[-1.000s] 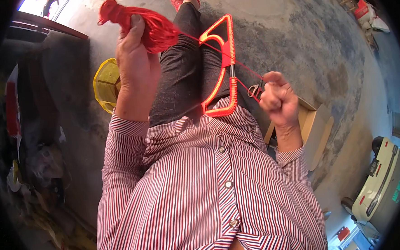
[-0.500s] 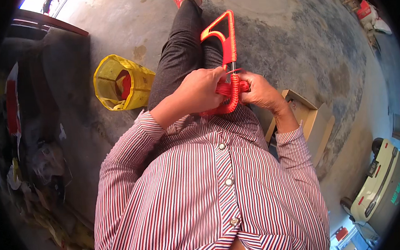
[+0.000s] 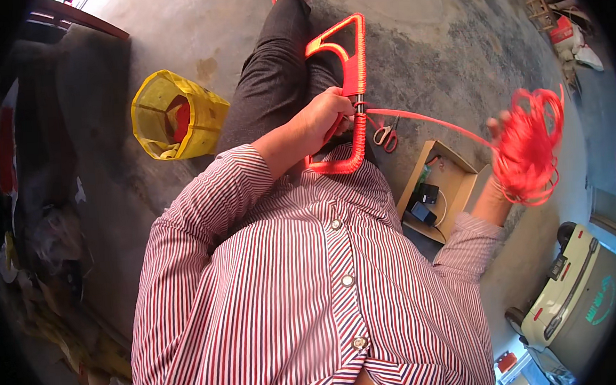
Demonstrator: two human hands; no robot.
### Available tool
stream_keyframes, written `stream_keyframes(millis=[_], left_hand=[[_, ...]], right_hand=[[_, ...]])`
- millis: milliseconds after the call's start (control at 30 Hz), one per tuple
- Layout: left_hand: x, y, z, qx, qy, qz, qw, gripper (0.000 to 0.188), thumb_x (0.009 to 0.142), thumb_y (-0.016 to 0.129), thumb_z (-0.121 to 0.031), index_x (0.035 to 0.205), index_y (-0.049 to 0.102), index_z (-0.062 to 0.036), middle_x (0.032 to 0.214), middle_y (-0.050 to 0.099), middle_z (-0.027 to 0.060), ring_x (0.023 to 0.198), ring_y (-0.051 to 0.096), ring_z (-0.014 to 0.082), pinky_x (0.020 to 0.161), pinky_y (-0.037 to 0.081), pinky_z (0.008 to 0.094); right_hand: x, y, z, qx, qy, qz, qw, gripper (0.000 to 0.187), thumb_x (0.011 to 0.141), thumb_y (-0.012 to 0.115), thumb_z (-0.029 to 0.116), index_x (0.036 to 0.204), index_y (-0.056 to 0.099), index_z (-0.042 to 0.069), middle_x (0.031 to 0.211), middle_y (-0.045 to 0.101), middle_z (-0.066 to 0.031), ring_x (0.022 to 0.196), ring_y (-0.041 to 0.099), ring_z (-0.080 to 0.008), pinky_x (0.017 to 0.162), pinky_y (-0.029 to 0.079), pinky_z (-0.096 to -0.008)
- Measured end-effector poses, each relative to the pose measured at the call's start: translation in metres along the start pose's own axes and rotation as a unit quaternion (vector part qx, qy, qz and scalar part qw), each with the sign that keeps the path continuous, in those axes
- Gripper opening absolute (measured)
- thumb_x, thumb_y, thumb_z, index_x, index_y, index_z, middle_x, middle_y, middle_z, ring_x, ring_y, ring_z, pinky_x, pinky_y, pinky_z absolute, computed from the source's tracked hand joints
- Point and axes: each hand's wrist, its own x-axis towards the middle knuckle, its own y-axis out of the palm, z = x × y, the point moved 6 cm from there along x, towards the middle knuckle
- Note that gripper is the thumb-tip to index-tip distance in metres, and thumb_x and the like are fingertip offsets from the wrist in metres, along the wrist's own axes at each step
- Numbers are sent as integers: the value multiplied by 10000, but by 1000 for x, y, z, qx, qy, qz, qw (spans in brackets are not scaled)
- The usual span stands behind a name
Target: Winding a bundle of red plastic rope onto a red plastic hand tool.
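We see a red-wrapped frame [image 3: 353, 75] above the person's lap, its wrapping broken by a short dark bare stretch on the long right-hand bar. The left hand [image 3: 325, 115] grips it there, its fingers curled closed at the frame. From beside that bare stretch a flat red strip [image 3: 429, 118] runs right to a loose, looped red bundle [image 3: 532, 146]. The right hand [image 3: 496, 130] holds this bundle up, well apart from the frame — we find its fingers grasping it, though the loops hide most of them.

Just right of the frame we see scissors [image 3: 386, 136], and farther right a cardboard box [image 3: 452, 158] with dark objects [image 3: 428, 193] and a white cable inside. To the left, beside the dark trousers [image 3: 270, 69], a yellow basket [image 3: 207, 121] stands on the floor [image 3: 440, 53] — we make out something red [image 3: 179, 119] in it. At the near right we see a pale wheeled object [image 3: 570, 283].
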Motion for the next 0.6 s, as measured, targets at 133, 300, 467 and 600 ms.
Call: stream_keyframes(millis=[133,300,467,600], left_hand=[[7,6,7,-31,41,-11,999,193,754,528,-36,945,503,-51,686,516,15,524,438,102,478,333,265],[-1,2,6,18,30,-34,999,283,810,520,-10,1091,514,-35,789,525,4,600,455,92,549,334,235],[1,5,9,25,12,-45,999,318,808,519,-12,1125,511,-23,794,522,1,600,455,91,553,344,228],[4,4,10,-43,23,-42,998,280,794,519,-11,1074,519,-19,757,519,6,572,451,100,536,359,233]], right_hand=[[-27,-24,54,-55,-167,-54,983,606,853,665,353,1350,479,61,1131,591,-171,997,581,-306,1004,390,-497],[-16,3,-54,49,45,-140,988,559,782,644,289,1236,527,-16,971,595,-81,835,570,-188,845,481,-382],[-20,29,-175,-350,302,-87,882,312,857,560,210,1074,576,-13,1067,616,-134,880,602,-178,783,504,-327],[1,38,-146,-206,222,-151,941,336,876,592,280,1010,572,-27,892,590,-90,823,579,-173,755,490,-305]])
